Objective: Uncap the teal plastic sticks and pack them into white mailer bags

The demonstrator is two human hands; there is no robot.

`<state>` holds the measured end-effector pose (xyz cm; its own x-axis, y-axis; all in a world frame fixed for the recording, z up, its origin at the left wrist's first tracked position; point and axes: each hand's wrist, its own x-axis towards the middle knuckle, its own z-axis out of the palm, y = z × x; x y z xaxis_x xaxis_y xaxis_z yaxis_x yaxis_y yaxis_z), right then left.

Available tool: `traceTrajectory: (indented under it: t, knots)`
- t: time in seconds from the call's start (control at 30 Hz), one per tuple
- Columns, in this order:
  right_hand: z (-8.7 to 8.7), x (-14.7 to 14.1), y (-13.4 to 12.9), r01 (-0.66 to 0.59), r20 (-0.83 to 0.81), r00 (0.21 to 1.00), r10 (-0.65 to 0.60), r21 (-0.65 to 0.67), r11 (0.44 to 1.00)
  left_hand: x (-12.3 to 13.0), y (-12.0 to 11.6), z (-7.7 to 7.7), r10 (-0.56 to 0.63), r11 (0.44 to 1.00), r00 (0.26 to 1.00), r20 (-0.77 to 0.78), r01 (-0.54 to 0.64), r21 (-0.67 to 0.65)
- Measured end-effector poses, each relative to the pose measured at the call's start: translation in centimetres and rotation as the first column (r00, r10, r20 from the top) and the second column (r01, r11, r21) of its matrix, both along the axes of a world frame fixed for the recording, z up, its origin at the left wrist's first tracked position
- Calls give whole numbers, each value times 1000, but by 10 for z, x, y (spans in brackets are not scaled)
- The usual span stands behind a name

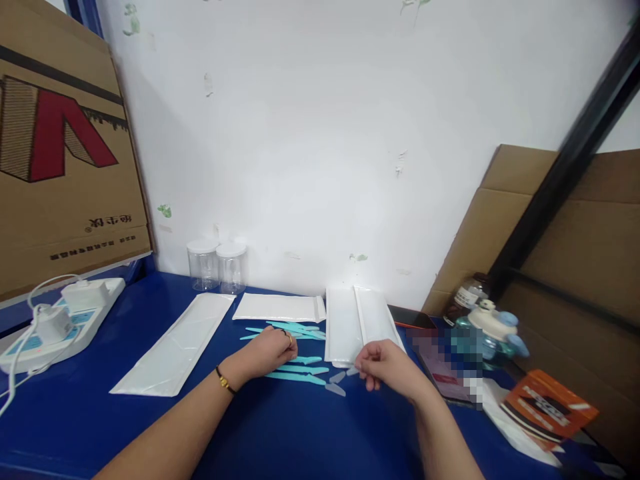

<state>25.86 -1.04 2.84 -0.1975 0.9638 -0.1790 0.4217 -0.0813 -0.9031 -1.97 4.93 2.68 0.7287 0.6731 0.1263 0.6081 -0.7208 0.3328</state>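
Observation:
Several turquoise plastic sticks, like slim razors, lie on the blue table. A loose pile [295,328] is at the back, and a spread row [300,378] is nearer. My left hand [274,350] is over the left ends of these sticks, fingers bent downward; what its fingertips hold, if anything, is hidden. Small clear caps [336,388] lie by the right ends of the row. My right hand [383,365] is just right of them, fingers curled and thumb near the forefinger, beside a cap [353,371]; its grip is too small to make out.
White padded envelopes lie at left [175,343], back centre [277,307] and right [344,323]. Two clear jars [231,270] stand by the wall. A power strip [85,320] is far left; a teal bottle [485,337] and orange pouch [547,408] are right.

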Motion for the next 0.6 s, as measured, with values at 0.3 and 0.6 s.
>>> traceTrajectory:
  t: [0.3,0.6]
  knots:
    - [-18,-9,3,-12,282,959,6,20,1000,-3,13,-9,174,980,984,42,-177,86]
    - [-4,-14,0,30,409,905,-115,209,978,-17,24,-12,330,930,943,-33,-319,186]
